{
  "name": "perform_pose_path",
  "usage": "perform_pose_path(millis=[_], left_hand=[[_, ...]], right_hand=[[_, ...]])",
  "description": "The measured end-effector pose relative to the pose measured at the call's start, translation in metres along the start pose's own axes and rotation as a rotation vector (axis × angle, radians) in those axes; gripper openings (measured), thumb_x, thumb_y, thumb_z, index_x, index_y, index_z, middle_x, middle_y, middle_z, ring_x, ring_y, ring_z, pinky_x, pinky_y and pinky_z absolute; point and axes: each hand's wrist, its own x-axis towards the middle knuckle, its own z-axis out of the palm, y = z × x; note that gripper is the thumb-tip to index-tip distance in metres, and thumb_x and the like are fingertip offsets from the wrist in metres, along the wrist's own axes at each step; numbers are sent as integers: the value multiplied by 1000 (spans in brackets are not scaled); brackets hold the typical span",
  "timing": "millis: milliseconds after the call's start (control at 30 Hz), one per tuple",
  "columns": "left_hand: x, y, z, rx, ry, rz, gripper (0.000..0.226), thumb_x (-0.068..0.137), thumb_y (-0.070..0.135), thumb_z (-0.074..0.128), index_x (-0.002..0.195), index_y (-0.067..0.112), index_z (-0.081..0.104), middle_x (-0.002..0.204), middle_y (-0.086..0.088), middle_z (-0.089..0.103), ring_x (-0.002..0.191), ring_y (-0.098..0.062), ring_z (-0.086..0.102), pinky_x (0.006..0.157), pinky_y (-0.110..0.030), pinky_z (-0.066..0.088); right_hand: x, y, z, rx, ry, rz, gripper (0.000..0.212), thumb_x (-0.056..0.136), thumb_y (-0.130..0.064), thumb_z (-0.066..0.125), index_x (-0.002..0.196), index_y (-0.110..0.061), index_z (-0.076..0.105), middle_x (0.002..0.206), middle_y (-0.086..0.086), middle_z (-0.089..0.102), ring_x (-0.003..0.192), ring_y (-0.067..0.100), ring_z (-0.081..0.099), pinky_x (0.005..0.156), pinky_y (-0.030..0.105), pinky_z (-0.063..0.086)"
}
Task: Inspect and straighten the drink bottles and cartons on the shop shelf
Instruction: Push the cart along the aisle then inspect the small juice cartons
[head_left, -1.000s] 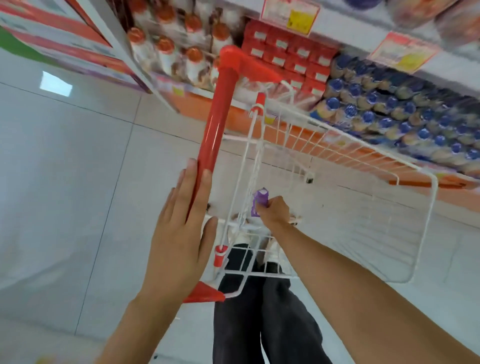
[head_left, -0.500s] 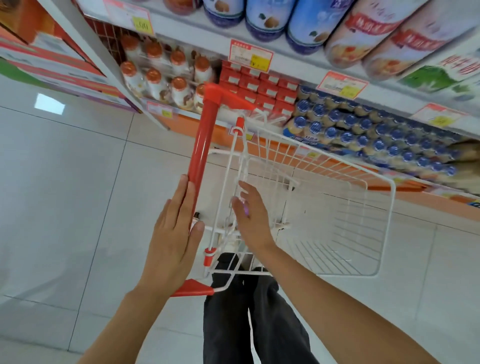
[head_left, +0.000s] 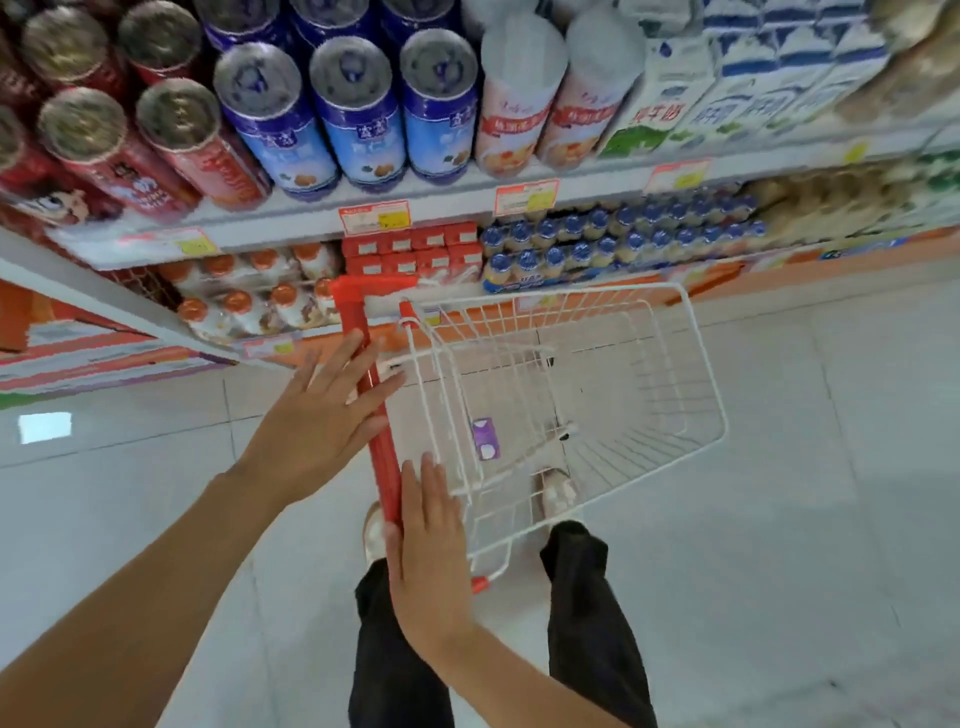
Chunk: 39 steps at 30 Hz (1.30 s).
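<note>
L hand (head_left: 322, 415), R hand (head_left: 431, 551) flat at cart handle (head_left: 382, 457)
Both hold nothing; your orange-cap bottles (head_left: 239, 302) sit ahead-left, seemingly upright (blurry), nearer L.

The top edge cuts off the cans (head_left: 353, 114) and cartons (head_left: 753, 78). Price tags (head_left: 374, 217) are too blurred to read (the carton print too). The right end of the shelf (head_left: 452, 203) smears into blur. The left hand (head_left: 317, 431) and right hand (head_left: 428, 561) each cover part of the handle (head_left: 382, 441). The label on the purple carton (head_left: 485, 439) is illegible.

Single head view, looking steeply down, near trolley (head_left: 571, 395), facing shelves (head_left: 467, 202)
</note>
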Motion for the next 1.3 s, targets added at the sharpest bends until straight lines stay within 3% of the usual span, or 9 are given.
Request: perform_pose_path(millis=[100,167,300,500,633,700,800,1000,1300], left_hand=[[7,-25,-7,-11,-36,162,61,103,55,18,139,22,56,157,-11,34,152,-29,15,120,-60,8],[15,-36,-11,-22,-78,269,59,101,57,24,124,22,64,147,-11,47,149,-30,24,121,-58,1],[31,-44,-13,14,-51,453,50,100,56,31,98,21,66,102,-4,55,121,-26,47,121,-56,8],[53,-26,-13,18,-70,554,51,98,61,31,92,24,64,91,4,52,101,-19,50,117,-46,18],[88,12,-17,10,-144,617,63,94,74,26,92,23,65,91,7,58,91,-20,57,101,-38,33],[109,33,-16,45,-200,577,74,86,84,29,111,26,66,116,1,63,114,-25,56,110,-42,28],[138,69,-12,131,-320,561,95,78,93,22,145,30,48,159,-5,34,147,-28,29,122,-50,8],[182,125,-3,202,-378,612,98,78,93,20,141,25,53,139,-6,58,131,-28,50,114,-56,29],[256,183,-9,240,-365,778,101,76,95,15,135,25,57,130,-4,61,124,-26,53,110,-50,34]], right_hand=[[-5,-18,16,51,209,129,52,106,-49,23,153,-27,22,158,0,31,147,20,27,120,41,26],[-6,-27,22,7,303,172,48,104,-54,29,141,-26,40,130,-5,55,120,16,55,107,35,45],[-7,-33,20,59,261,245,42,102,-51,25,132,-28,45,102,-8,66,85,9,66,84,27,59],[-16,-8,-5,-95,273,206,52,106,-47,9,133,-22,45,88,-8,68,62,7,66,49,19,55],[-31,35,-33,-46,291,196,44,103,-50,29,140,-26,35,102,-2,69,79,16,71,67,32,62],[-39,61,-52,-58,341,220,51,99,-53,32,141,-24,39,115,1,67,98,20,68,87,39,59],[-45,98,-88,-104,328,312,72,89,-59,39,147,-17,38,141,7,51,130,28,47,109,47,39],[-51,148,-131,-142,290,411,78,87,-66,33,145,-15,45,130,7,58,121,27,53,104,44,40],[-45,185,-164,-80,411,526,76,89,-75,32,140,-21,49,121,-2,61,112,19,55,97,39,40]])
